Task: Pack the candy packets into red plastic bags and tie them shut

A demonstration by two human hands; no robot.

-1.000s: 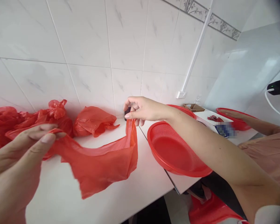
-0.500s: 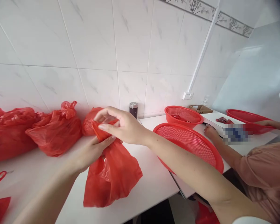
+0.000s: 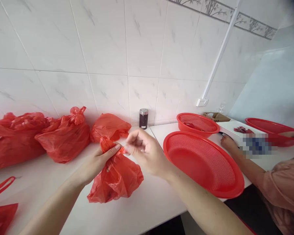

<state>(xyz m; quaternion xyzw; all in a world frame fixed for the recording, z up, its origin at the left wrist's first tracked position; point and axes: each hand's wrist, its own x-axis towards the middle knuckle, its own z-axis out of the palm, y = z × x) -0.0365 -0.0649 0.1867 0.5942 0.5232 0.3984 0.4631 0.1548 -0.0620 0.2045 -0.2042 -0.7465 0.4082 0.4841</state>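
A red plastic bag (image 3: 117, 179) hangs bunched in front of me over the white table, its neck gathered at the top. My left hand (image 3: 98, 161) grips that neck, the thumb pressed across it. At the neck's right side my right hand (image 3: 147, 151) has its fingers curled and pinches a twisted end of the bag between thumb and fingertips. What the bag contains is hidden by the plastic. Just behind my hands lies another red plastic bag (image 3: 109, 127). A knotted red bag (image 3: 63, 138) sits to its left.
A larger red bag (image 3: 17, 143) stands far left. A dark flask (image 3: 143, 119) is by the wall. Red baskets, one large and empty-looking (image 3: 201, 163), one smaller (image 3: 198, 124), stand right. A co-worker's arm (image 3: 245, 163) reaches over the white table (image 3: 156, 195).
My right hand has moved right and down from above the bag's neck. The bag's neck is now twisted tighter and its body looks more bunched. The view has shifted slightly left.
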